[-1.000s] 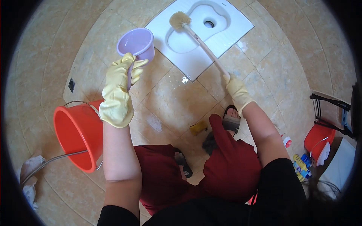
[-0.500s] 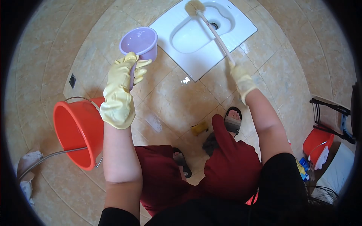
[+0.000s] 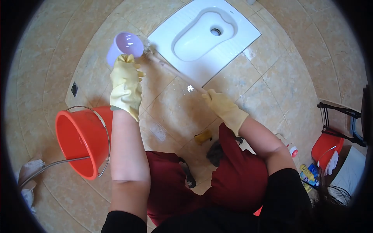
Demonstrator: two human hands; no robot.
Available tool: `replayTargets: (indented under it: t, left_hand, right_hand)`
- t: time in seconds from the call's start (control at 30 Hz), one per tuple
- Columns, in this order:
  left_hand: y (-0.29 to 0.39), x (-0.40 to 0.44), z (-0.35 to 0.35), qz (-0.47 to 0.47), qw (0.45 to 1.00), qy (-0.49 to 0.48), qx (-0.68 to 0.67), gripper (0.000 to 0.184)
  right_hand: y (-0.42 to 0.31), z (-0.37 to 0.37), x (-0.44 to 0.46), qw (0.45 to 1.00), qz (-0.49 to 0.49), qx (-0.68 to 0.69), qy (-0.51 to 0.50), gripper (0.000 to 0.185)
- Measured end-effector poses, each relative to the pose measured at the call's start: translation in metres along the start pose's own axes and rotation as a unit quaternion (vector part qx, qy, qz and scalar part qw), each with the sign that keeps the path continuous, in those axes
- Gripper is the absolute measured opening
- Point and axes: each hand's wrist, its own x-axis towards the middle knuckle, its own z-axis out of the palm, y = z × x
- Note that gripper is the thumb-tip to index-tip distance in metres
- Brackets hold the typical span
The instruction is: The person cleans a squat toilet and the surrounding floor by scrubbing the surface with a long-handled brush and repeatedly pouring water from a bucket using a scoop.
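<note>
My left hand [image 3: 126, 83], in a pale yellow rubber glove, grips a lilac plastic dipper [image 3: 131, 44] held above the floor on the left of the white squat toilet [image 3: 199, 70]. The dipper is tilted, its bowl facing up and to the right. My right hand [image 3: 224, 110], gloved alike, is closed around the end of a toilet brush [image 3: 169, 69]. The brush's handle slants up and left across the toilet's near corner. Motion blurs its head, which is right beside the dipper; whether they touch I cannot tell.
A large red bucket [image 3: 83, 136] with a metal hose [image 3: 50, 161] in it stands at left. A yellow object [image 3: 203, 137] lies on the tiles near my feet. At right are cleaning bottles [image 3: 309, 174], a smaller red bucket [image 3: 327, 149] and a black rack [image 3: 338, 116].
The brush head has left the toilet bowl and swung left to beside the dipper. My right hand has moved left and down; the dipper has shifted left and tipped.
</note>
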Motion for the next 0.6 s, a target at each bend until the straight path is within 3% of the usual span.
replayTargets:
  t: [0.1,0.3,0.4,0.47,0.5,0.57,0.6]
  left_hand:
    - [0.006,0.006,0.005,0.019,0.998,0.050,-0.013,0.017]
    - [0.022,0.001,0.011,0.052,0.996,0.072,0.003,0.022]
    - [0.016,0.005,0.008,0.049,0.996,0.064,-0.028,0.025]
    - [0.008,0.012,0.003,0.041,0.996,0.050,-0.054,0.029]
    - [0.003,0.016,0.000,0.036,0.996,0.021,-0.081,0.026]
    - [0.005,0.014,-0.004,0.032,0.993,-0.004,-0.111,0.024]
    - [0.013,0.007,-0.005,0.006,0.994,-0.011,-0.108,0.020]
  right_hand:
    - [-0.013,-0.009,0.022,1.000,0.007,-0.004,-0.022,0.046]
    - [0.019,-0.060,0.125,0.993,0.040,0.092,0.068,0.051]
    - [0.020,-0.104,0.137,0.982,0.117,0.141,0.037,0.056]
    - [0.044,-0.113,0.147,0.969,0.129,0.167,0.132,0.060]
    - [0.066,-0.112,0.153,0.969,0.130,0.167,0.131,0.060]
    - [0.103,-0.106,0.166,0.950,0.137,0.068,0.271,0.064]
    - [0.098,-0.110,0.154,0.950,0.137,0.067,0.272,0.064]
